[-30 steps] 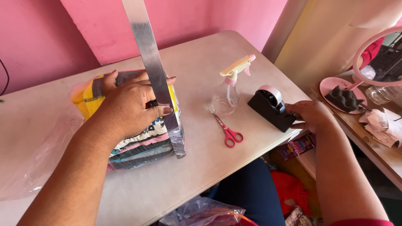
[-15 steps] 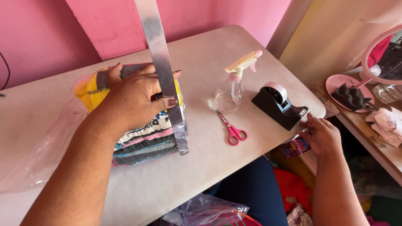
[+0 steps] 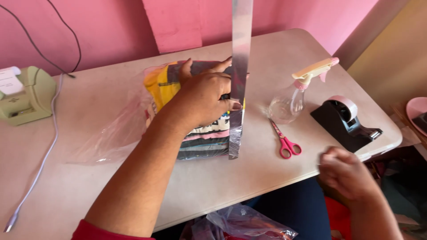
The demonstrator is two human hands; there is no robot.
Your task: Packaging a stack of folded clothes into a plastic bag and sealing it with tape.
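Note:
My left hand (image 3: 204,98) presses flat on a stack of folded striped and yellow cloth (image 3: 202,140) lying partly inside a clear plastic bag (image 3: 111,138). Its fingertips rest against a long shiny silver strip (image 3: 240,44) that stands upright along the stack's right side and runs out of the top of the view. My right hand (image 3: 347,175) hovers blurred at the table's front edge, below the black tape dispenser (image 3: 344,122). Its fingers are curled, and I cannot see whether anything is in them.
Pink-handled scissors (image 3: 284,142) and a clear spray bottle (image 3: 293,98) lie right of the stack on the beige table (image 3: 89,191). A pale green device (image 3: 22,95) with a white cable (image 3: 44,155) sits far left. Another crumpled plastic bag (image 3: 240,224) lies on my lap.
My right hand has left the tape dispenser and drawn back towards me, past the table edge. My left hand stays on the stack; the view has shifted left.

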